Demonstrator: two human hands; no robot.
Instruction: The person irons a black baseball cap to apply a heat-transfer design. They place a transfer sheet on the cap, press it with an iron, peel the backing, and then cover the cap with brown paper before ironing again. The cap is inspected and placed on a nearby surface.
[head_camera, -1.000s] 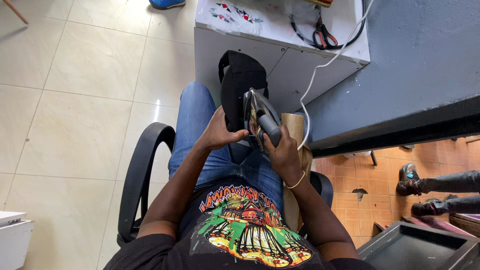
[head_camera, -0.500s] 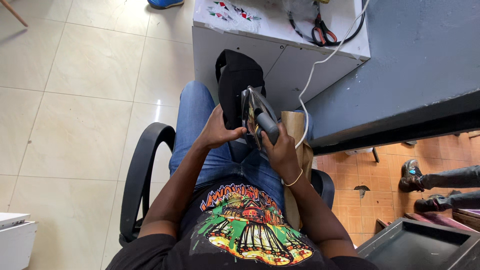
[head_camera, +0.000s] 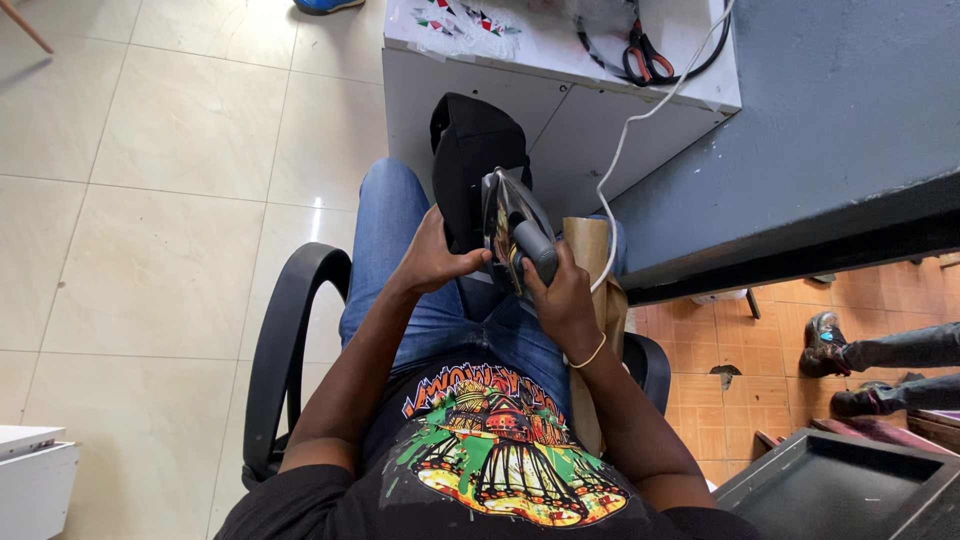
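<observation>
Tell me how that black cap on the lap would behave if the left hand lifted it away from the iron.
The black cap is probably light and floppy: it is cloth and drapes over the knee. The left hand pinches its lower edge, so the crown would likely sag. The iron, gripped by the right hand, presses against the cap, so a pull may drag.

Iron (head_camera: 512, 232) in right hand (head_camera: 562, 300), against black cap (head_camera: 468, 150)

From my remote seat the view is bright and evenly lit, sharp throughout. Soft daylight puts a small glare patch on the glossy cream floor tiles (head_camera: 316, 203) beside the black curved plastic chair armrest (head_camera: 283, 340). Shadows are faint. Straight lines lean outward near the edges.
</observation>
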